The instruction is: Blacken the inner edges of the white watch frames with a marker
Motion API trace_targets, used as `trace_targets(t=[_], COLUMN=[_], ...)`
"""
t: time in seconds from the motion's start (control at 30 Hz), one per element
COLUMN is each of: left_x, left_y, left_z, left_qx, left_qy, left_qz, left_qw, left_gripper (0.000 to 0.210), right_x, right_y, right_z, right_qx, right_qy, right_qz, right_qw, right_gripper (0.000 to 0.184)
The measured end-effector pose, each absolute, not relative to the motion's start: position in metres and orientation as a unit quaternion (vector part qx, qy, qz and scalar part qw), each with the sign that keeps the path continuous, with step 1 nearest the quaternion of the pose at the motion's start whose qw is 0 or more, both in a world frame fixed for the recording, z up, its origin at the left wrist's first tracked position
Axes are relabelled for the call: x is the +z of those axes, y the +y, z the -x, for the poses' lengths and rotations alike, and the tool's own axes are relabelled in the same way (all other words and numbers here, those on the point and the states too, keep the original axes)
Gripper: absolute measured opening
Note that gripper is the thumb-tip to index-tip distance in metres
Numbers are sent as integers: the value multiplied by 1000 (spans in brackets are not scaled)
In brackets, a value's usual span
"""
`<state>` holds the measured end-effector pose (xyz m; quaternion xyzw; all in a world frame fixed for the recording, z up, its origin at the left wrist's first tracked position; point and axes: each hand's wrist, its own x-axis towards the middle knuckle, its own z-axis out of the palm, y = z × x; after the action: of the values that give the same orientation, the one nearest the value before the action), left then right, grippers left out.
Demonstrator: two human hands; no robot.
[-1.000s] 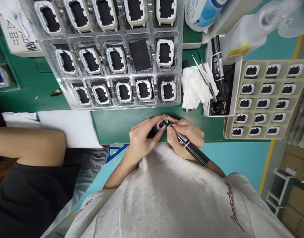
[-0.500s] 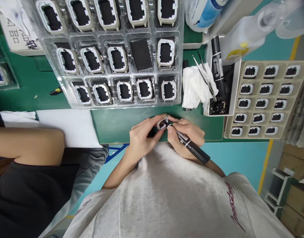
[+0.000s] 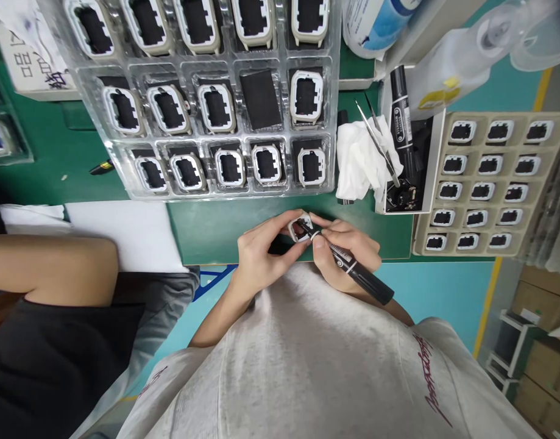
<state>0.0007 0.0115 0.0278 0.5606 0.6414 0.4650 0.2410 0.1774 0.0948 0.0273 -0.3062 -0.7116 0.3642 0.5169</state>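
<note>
Near the table's front edge, my left hand (image 3: 264,250) grips a small white watch-case frame (image 3: 294,230) between thumb and fingers. My right hand (image 3: 346,247) is closed around a black marker pen (image 3: 359,277), its tip pointing up and left into the frame's opening. Whether the tip touches the frame's inner edge I cannot tell. Above my hands lies a clear plastic tray (image 3: 170,197) holding several similar frames on black pads. One pocket in its middle row shows only a black pad (image 3: 260,100).
Right of the tray, tweezers (image 3: 375,140) rest on crumpled white tissue (image 3: 359,164). Beside them, a white box (image 3: 437,164) contains another marker (image 3: 401,113). A beige tray (image 3: 471,146) of frames is at the right, a spray bottle (image 3: 457,67) behind it. A co-worker's arm (image 3: 51,268) reaches in at left.
My right hand and the marker have shifted slightly right, and more of the frame's opening now shows. My left hand keeps its hold on the frame.
</note>
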Motion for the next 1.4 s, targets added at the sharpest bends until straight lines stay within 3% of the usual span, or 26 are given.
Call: trace_targets(t=[0.23,0.43,0.7,0.83,0.93,1.23,1.4], left_x=[29,27,22,19,17,18,22], left_y=[11,11,11,10,10,10,9], left_z=[2,1,2,3,4,6,7], left_qx=[475,462,520,524,529,516,456], left_qy=[638,649,624,621,615,603,634], left_qz=[-552,-549,-488,-488,-494,-537,-578], left_qw=[250,252,320,318,311,285,236], left_gripper=[53,48,59,62,63,66,62], right_x=[20,22,18,20,24,23,27], right_y=[92,93,97,101,102,101,102], right_z=[-175,-174,-173,-179,-179,-173,-179], right_qx=[370,368,371,391,381,355,359], right_qy=[-685,-696,-672,-704,-730,-726,-748], right_qz=[301,314,282,257,274,290,291], right_qw=[551,531,576,535,497,513,477], right_gripper=[21,18,26,35,32,27,32])
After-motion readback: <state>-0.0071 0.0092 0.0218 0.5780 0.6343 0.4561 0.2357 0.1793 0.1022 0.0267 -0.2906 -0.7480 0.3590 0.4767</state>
